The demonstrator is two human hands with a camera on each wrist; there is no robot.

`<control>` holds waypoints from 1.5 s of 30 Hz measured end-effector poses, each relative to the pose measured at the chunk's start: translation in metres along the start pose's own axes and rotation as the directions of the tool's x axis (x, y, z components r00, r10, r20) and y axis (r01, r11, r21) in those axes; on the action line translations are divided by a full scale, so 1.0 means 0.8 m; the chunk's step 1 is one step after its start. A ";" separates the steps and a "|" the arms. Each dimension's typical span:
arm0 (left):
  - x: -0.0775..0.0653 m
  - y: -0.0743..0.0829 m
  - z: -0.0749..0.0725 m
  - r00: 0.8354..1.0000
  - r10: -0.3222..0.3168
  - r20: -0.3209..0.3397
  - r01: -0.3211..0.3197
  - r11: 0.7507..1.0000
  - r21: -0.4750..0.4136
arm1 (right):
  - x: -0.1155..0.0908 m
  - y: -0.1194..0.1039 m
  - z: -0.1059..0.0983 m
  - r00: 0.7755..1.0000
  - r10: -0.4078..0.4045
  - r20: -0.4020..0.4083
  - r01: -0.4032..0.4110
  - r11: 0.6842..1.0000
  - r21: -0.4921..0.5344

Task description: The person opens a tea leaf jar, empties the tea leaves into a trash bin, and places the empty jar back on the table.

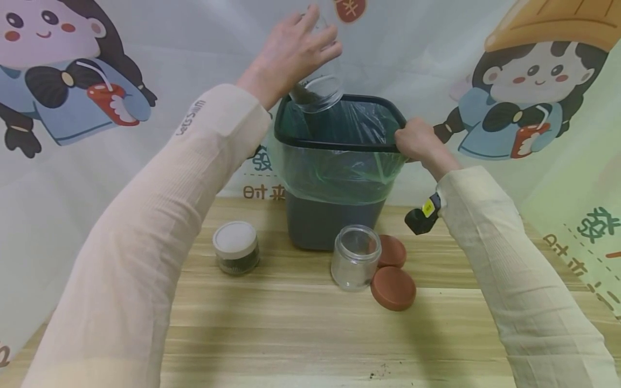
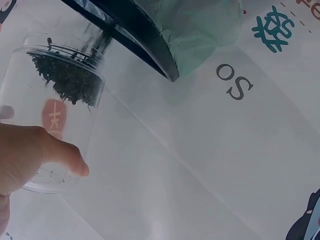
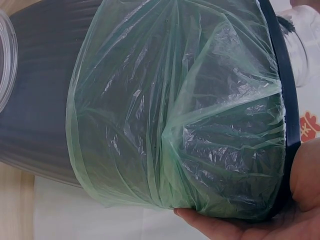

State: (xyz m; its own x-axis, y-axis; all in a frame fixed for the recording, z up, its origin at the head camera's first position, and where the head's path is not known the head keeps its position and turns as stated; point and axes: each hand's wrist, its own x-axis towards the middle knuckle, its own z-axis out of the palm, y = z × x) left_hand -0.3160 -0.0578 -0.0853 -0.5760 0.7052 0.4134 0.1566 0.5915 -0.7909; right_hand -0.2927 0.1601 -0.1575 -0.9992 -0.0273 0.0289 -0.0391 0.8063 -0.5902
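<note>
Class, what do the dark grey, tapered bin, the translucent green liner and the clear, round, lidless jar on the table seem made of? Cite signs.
Bin: probably moulded plastic, satin; its faintly ribbed wall has a soft sheen.
Liner: thin, glossy plastic film; it creases, glints and shows the bin through.
Jar: glass or clear plastic, glossy, with rim highlights; which is unclear.

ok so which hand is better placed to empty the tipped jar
Likely the left hand: it grips the tipped jar, mouth toward the bin, dark bits inside. The right hand holds the bin's rim.
</note>
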 end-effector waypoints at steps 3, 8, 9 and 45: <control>0.000 0.000 -0.001 1.000 0.008 0.000 -0.008 1.000 0.011 | 0.000 0.000 0.000 1.000 -0.001 0.002 0.001 1.000 -0.006; 0.001 0.001 -0.001 0.999 0.029 -0.014 -0.029 0.999 0.024 | 0.000 0.000 0.000 1.000 -0.006 0.003 0.006 1.000 -0.011; 0.001 0.002 -0.001 0.999 0.033 -0.018 -0.033 0.999 0.023 | 0.000 0.000 0.000 1.000 -0.007 0.004 0.007 1.000 -0.011; 0.006 0.020 -0.002 0.986 0.165 0.027 -0.167 0.979 0.118 | 0.000 -0.001 0.000 1.000 0.008 -0.018 -0.008 1.000 -0.020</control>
State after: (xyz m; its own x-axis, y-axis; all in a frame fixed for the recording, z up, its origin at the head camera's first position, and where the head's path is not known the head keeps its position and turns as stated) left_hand -0.3151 -0.0444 -0.0954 -0.5641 0.7820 0.2650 0.1544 0.4152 -0.8965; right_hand -0.2926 0.1596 -0.1570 -0.9992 -0.0103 0.0388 -0.0307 0.8182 -0.5742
